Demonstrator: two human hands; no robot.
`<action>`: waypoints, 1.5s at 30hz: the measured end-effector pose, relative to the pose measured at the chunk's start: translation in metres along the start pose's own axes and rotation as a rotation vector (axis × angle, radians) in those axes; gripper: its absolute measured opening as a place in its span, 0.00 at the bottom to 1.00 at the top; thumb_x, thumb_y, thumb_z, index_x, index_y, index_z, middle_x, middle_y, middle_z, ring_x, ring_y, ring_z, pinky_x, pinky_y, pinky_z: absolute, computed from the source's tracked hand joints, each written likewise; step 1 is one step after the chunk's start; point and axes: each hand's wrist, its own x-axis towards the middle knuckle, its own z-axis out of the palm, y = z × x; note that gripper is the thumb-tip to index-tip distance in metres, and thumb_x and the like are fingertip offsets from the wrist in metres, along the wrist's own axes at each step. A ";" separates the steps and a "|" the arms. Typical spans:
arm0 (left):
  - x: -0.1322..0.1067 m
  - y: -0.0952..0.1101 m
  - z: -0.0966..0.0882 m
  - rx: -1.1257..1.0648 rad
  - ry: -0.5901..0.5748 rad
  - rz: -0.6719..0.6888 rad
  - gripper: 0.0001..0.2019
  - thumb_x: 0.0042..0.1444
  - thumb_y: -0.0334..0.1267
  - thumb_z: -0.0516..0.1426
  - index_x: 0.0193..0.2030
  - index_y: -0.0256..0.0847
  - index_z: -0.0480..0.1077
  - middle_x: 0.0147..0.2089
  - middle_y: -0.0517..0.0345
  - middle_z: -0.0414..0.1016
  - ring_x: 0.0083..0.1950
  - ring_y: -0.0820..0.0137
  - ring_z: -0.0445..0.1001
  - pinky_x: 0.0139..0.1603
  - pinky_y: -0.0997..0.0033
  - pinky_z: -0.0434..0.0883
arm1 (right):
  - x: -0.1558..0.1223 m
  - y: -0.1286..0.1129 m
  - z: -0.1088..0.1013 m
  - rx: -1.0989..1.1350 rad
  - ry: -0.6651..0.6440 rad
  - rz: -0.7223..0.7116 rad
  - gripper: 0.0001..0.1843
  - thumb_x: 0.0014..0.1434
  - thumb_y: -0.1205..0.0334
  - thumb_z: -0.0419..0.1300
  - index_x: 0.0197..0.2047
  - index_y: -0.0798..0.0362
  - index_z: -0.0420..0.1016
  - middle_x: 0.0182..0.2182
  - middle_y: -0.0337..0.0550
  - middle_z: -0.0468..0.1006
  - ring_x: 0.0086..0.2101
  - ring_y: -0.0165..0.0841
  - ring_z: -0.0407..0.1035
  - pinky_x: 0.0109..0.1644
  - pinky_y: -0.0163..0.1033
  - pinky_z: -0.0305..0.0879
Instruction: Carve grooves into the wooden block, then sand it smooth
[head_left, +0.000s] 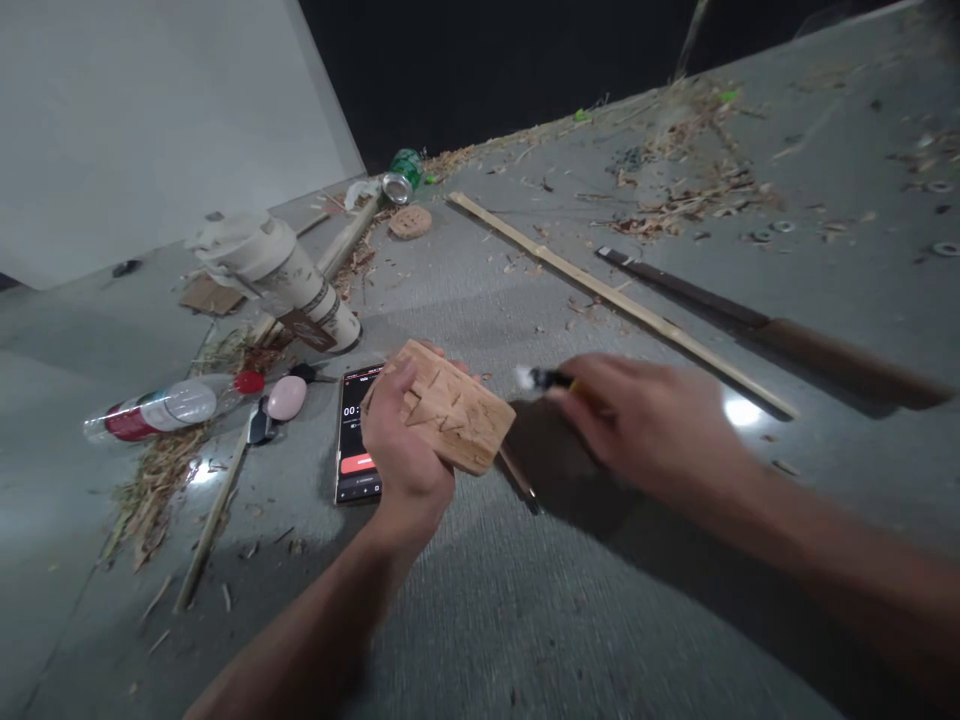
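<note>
My left hand (401, 440) is wrapped around a small wooden block (450, 408) with triangular notches carved into its face, held just above the grey floor. My right hand (645, 425) is closed in a pinch on a thin pencil-like tool (544, 379) with a white tip, which points left toward the block's right end; the hand is blurred by motion. A phone (354, 440) with a lit timer screen lies flat on the floor just left of my left hand.
A long bamboo strip (600, 290) and a large knife (750, 320) lie beyond my right hand. Stacked paper cups (285, 265), a plastic bottle (172, 405), a pink egg-shaped object (286, 397), a green can (401, 175), sticks and wood shavings litter the left and far floor.
</note>
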 end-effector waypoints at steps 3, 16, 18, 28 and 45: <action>-0.004 0.001 0.000 0.020 -0.006 -0.022 0.11 0.56 0.47 0.60 0.36 0.42 0.77 0.32 0.54 0.79 0.35 0.59 0.82 0.37 0.62 0.78 | 0.005 0.023 -0.003 -0.066 0.085 0.123 0.21 0.75 0.46 0.49 0.38 0.49 0.73 0.28 0.45 0.77 0.25 0.35 0.63 0.30 0.43 0.47; -0.004 -0.003 0.002 -0.020 0.023 -0.045 0.12 0.58 0.47 0.60 0.37 0.40 0.76 0.32 0.52 0.79 0.36 0.58 0.82 0.38 0.60 0.79 | -0.004 -0.015 0.000 0.257 -0.239 -0.255 0.15 0.74 0.56 0.50 0.38 0.52 0.71 0.31 0.42 0.75 0.28 0.31 0.66 0.31 0.43 0.48; -0.006 -0.002 0.003 -0.017 0.011 -0.046 0.11 0.58 0.47 0.60 0.37 0.41 0.76 0.32 0.52 0.79 0.36 0.58 0.82 0.38 0.60 0.79 | -0.005 -0.015 0.001 0.279 -0.229 -0.257 0.15 0.74 0.55 0.50 0.38 0.52 0.71 0.31 0.41 0.74 0.27 0.31 0.65 0.31 0.43 0.47; -0.005 -0.004 0.001 0.002 -0.018 -0.028 0.11 0.55 0.47 0.61 0.36 0.42 0.77 0.32 0.52 0.78 0.37 0.58 0.82 0.37 0.63 0.77 | -0.007 -0.018 0.001 0.186 -0.176 -0.249 0.17 0.75 0.56 0.49 0.38 0.53 0.72 0.30 0.41 0.76 0.28 0.32 0.68 0.32 0.44 0.47; -0.010 -0.008 0.000 0.002 -0.083 -0.018 0.12 0.58 0.47 0.60 0.35 0.40 0.77 0.30 0.54 0.78 0.32 0.60 0.81 0.37 0.62 0.78 | 0.007 0.026 -0.014 0.090 -0.041 -0.140 0.19 0.74 0.50 0.51 0.44 0.54 0.76 0.30 0.44 0.76 0.28 0.34 0.67 0.32 0.40 0.52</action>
